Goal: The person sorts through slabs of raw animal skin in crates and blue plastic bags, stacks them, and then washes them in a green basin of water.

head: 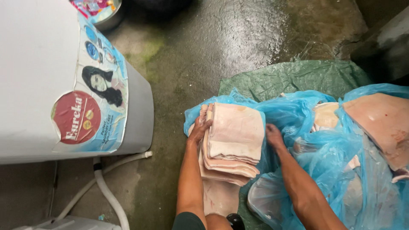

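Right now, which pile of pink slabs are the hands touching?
The folded stack of pale pink slabs in the middle: the left hand and right hand press its two sides. The big slab at the right lies alone, untouched, on blue plastic.

Wet concrete floor [221,38] here, blotchy with green patches. A green tarp [294,76] is spread on it toward the right, with blue plastic sheeting [294,113] on top. Left side there's a grey-white washing machine [38,64], and a white hose [108,194] snakes across the floor below it.
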